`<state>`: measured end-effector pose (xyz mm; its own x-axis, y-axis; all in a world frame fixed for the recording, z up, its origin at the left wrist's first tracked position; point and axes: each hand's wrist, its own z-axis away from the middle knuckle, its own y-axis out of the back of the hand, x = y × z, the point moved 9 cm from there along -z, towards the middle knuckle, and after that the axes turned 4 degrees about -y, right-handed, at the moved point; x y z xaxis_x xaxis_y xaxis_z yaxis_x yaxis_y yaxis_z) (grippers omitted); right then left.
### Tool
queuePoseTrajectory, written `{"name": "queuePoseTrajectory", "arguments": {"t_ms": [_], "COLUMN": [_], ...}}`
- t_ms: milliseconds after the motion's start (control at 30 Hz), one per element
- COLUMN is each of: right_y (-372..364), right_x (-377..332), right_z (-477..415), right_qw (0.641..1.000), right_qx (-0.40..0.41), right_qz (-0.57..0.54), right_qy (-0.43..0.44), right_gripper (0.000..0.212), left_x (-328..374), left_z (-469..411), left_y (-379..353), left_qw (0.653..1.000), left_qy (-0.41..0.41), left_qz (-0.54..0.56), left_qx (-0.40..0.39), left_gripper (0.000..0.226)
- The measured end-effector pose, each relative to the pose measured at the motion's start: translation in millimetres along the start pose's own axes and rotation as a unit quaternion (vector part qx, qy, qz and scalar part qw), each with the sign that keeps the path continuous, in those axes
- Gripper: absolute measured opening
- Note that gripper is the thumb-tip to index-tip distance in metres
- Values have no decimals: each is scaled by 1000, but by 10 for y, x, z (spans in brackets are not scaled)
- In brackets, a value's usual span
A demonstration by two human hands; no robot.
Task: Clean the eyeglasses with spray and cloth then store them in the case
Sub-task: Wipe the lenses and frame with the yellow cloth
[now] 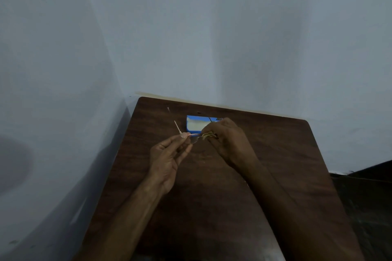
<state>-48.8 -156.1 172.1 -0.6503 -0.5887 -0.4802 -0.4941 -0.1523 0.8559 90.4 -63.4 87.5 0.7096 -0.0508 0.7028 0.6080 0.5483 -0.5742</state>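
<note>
Plain room corner, likely a home, dark wood-grain table (265, 176) against bare pale blue walls (212, 38)

The table (212, 186) looks like dark wood with a smooth, matt top and faint grain lines. The glasses (194, 138) have a thin, shiny metal frame and clear lenses. The cloth (209, 135) is soft, yellowish and crumpled. The blue case (196, 123) looks smooth. The wall (212, 38) is plain and matt.
</note>
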Motion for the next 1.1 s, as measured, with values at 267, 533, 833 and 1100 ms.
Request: {"name": "queuePoseTrajectory", "arguments": {"t_ms": [267,533,833,1100], "right_y": [142,-320,-797,-853], "right_x": [407,673,399,288], "right_z": [157,348,434,453], "right_qw": [945,774,515,484], "right_qx": [222,295,254,195], "right_qz": [-201,-444,-706,-742], "right_qy": [-133,-343,-415,-420], "right_gripper": [22,14,13,41], "left_x": [-31,-246,-342,-318], "left_z": [-35,74,92,62], "left_y": [-10,-46,2,80], "left_qw": [997,986,982,980], "left_qy": [30,76,51,31], "left_qz": [74,144,168,173], "left_qx": [10,26,68,93], "left_gripper": [16,14,26,13]}}
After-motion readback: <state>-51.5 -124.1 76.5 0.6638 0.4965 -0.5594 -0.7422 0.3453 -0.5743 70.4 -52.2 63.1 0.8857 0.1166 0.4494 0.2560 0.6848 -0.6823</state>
